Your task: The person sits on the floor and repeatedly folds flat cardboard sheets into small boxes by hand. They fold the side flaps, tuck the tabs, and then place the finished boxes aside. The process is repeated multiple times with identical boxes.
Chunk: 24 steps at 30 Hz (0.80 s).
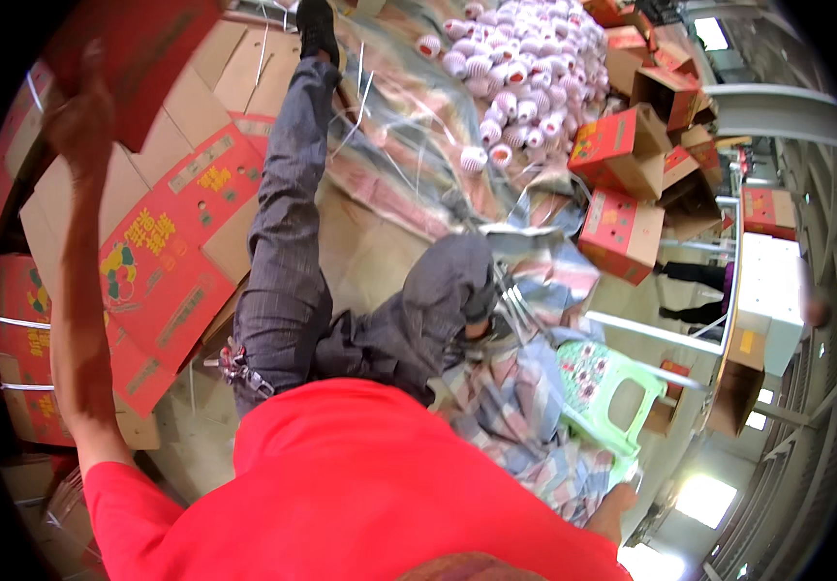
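Note:
My left hand (79, 121) is raised at the upper left, its fingers closed on a red flattened cardboard box (152, 68). Beneath it lies a stack of other flattened boxes (181, 242), red with yellow print on one face and plain brown on the other. Part of my right arm (612, 513) shows low on the right, beside a pale green plastic chair (622, 397). Its fingers cannot be made out.
A heap of round things in pale foam nets (525, 77) lies on a striped plastic sheet (409, 165). Several opened red cartons (622, 232) stand beside it. Tied bundles of cardboard (26, 334) are at far left. Another person's dark-clothed legs (695, 290) show beyond a metal frame.

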Motion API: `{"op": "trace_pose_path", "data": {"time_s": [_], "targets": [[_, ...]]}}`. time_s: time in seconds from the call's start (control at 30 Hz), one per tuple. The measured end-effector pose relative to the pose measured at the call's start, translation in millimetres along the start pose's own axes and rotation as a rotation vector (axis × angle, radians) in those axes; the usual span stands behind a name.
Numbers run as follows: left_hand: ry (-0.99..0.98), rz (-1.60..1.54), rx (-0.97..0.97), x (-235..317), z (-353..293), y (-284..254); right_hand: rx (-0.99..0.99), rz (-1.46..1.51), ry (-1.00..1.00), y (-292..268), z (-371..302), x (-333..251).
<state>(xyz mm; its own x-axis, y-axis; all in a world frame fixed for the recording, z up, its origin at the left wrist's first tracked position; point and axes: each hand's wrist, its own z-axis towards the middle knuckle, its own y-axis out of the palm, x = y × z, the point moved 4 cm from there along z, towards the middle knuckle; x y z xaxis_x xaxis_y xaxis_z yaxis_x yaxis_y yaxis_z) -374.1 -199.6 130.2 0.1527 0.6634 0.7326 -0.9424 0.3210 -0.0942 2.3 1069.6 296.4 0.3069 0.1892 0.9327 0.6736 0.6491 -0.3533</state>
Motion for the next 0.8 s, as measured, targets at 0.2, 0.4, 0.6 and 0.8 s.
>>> {"op": "trace_pose_path", "data": {"time_s": [0.2,0.4,0.6,0.8], "targets": [[-0.176,-0.095,-0.215,156,-98,93,0.367,0.891,0.534,-164,9,-152],[0.096,-0.402,-0.499,212,-233,121,0.492,2.204,-0.505,-543,-24,-331],[0.034,-0.572,-0.709,243,-307,81,0.588,2.76,-0.883,-734,28,-253],[0.311,-0.645,-0.976,234,-335,50,0.331,2.979,-1.116,-734,121,-185]]}}
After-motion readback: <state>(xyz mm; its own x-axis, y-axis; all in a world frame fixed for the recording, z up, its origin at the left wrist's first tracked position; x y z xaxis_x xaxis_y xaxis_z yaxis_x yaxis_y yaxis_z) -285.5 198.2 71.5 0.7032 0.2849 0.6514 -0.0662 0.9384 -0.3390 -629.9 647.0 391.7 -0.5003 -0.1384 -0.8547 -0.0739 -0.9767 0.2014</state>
